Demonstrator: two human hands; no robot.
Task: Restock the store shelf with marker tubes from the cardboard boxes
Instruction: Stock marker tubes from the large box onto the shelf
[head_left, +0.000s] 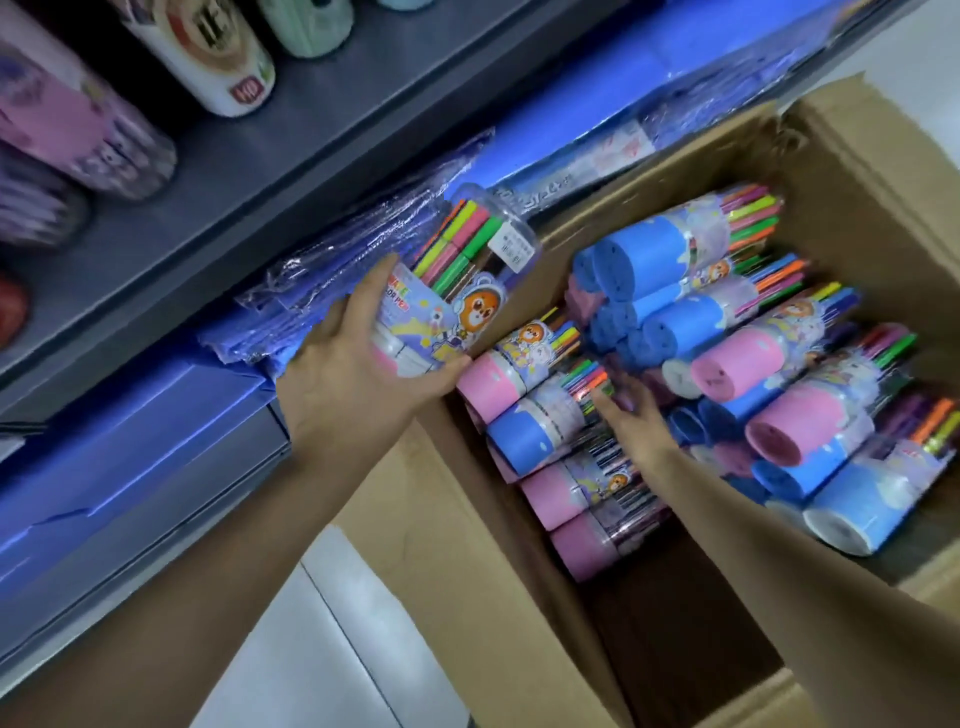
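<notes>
At the centre of the frame our left hand (358, 364) grips 1 marker tube (457, 291), fingers curled round its lower pink end and the thumb pressed on the near side. The tube tilts up and to the right, its clear cap and bright pens pointing toward the shelf (218, 171) that crosses the upper left of the frame. It is held over the left edge of the cardboard box (415, 519), which fills the right half of the frame. Inside the box lie many more marker tubes (727, 353) on their sides, pink and blue ends facing us. Our right hand (631, 410) reaches into the box at centre right, fingers spread and loose, touching the tubes there without closing on any. Blue plastic-wrapped packs (363, 234) lie just behind the held tube.
</notes>
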